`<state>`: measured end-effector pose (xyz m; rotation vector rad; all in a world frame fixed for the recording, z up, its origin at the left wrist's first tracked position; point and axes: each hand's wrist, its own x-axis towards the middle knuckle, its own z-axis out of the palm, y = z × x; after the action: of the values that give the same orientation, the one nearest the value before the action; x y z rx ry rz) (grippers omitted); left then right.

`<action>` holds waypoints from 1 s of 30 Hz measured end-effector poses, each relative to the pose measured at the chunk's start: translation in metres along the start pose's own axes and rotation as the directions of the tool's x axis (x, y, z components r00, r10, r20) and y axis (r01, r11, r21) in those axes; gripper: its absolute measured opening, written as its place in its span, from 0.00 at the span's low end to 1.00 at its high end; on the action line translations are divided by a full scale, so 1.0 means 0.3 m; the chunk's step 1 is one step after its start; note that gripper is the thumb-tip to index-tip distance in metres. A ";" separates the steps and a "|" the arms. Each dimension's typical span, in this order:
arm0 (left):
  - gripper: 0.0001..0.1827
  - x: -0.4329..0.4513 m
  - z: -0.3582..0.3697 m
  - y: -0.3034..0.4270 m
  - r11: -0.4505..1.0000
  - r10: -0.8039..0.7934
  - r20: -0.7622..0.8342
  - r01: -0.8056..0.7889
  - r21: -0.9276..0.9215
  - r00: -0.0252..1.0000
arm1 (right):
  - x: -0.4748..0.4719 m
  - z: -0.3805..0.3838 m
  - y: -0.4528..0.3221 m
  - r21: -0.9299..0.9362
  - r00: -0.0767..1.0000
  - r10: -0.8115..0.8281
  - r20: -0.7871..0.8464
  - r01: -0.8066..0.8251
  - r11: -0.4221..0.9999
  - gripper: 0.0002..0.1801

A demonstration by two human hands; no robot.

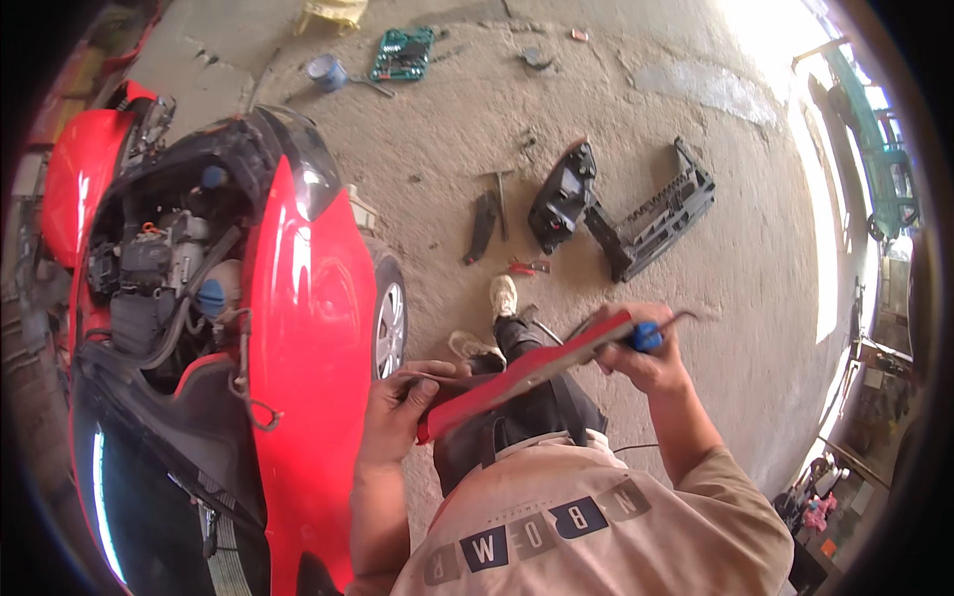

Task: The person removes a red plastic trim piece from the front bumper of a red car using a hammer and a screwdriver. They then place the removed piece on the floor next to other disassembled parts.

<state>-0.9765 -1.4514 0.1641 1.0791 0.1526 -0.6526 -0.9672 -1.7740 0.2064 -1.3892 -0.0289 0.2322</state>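
A long, narrow red-painted car body panel (525, 371) lies slantwise across the front of my body, over my dark trousers. My left hand (402, 408) grips its lower left end, thumb on top. At the upper right end, my right hand (647, 365) holds the panel's edge together with a blue-handled hook tool (647, 337). The tool's bent metal tip points out to the right. Part of each hand's grip is hidden by the panel. Left of me stands a red car with its engine bay (160, 257) exposed and a red fender (309, 298) nearest me.
A black headlamp housing (563, 197), a black plastic bracket (663, 216), a T-handle wrench (501, 205) and red-handled pliers (529, 267) lie on the concrete floor ahead. Farther off are a green tool case (402, 54) and a paint can (326, 72). The car's front wheel (390, 320) is beside my left hand.
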 end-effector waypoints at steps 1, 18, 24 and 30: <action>0.13 -0.032 0.019 0.018 0.999 0.012 0.001 -0.012 0.037 1.000 | -0.015 0.010 -0.039 -0.041 0.996 -0.085 0.017 0.086 0.995 0.08; 0.11 -0.285 0.192 0.220 0.911 0.412 -0.187 -0.397 0.112 0.892 | -0.234 0.180 -0.463 -0.264 0.819 -0.497 0.287 0.567 0.781 0.11; 0.11 -0.303 0.189 0.210 0.922 0.383 -0.260 -0.349 0.167 0.887 | -0.279 0.215 -0.499 -0.345 0.787 -0.522 0.329 0.615 0.709 0.12; 0.12 -0.351 0.174 0.218 0.818 0.571 -0.238 -0.517 0.251 0.786 | -0.262 0.245 -0.562 -0.397 0.711 -0.506 0.489 0.698 0.597 0.07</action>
<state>-1.0344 -1.4319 0.2839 1.3154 0.0395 0.0364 -1.0310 -1.7442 0.3935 -1.8230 -0.9293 -0.1577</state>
